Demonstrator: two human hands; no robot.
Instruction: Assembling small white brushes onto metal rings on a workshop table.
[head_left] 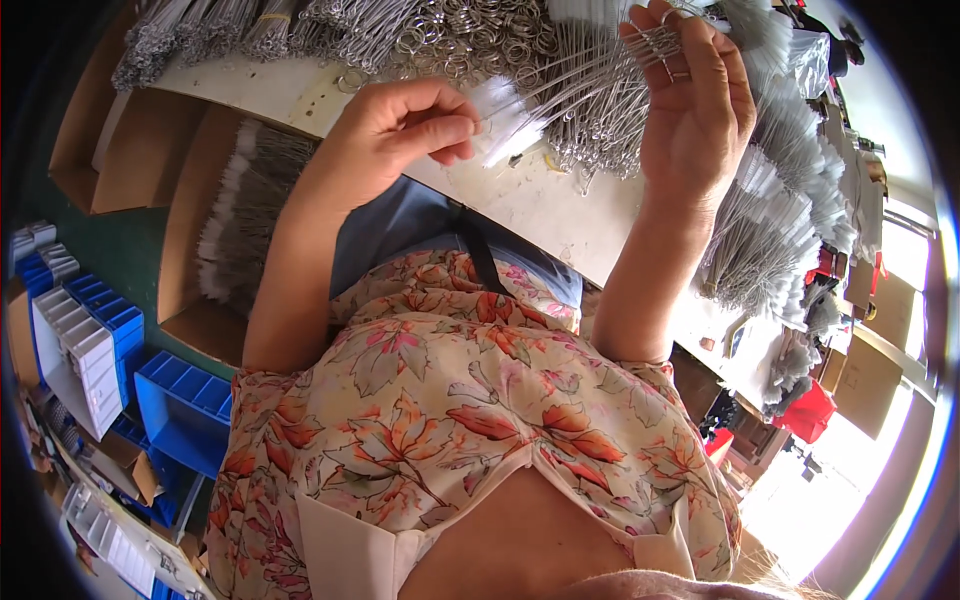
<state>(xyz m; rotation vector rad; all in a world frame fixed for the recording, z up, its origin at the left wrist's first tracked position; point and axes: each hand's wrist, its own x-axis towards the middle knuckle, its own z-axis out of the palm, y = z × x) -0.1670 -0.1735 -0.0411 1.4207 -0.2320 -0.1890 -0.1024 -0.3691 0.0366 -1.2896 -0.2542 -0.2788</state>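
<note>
A worker in a floral blouse [480, 390] holds a bundle of wire-stemmed brushes [585, 75] slantwise above a white surface [500, 200], near the middle of its near edge. The right hand [697, 115], raised, has its grip curled around the looped wire ends. The left hand [400, 135] is at the white bristles [508, 112], thumb and forefinger drawn nearly together; whether that grip pinches a tuft cannot be told. Below the bundle lies a heap of looped wires [600, 135]; metal rings [460, 45] are piled farther in from the near edge, and more white-tipped brushes [750, 225] crowd the surface toward its right end. The wires fan apart between the hands, so a loose right grip could let one slip into the look-alike heap. Low-hanging stems could snag on the loops beneath, and a hard squeeze on the left might crush the bristles.
</note>
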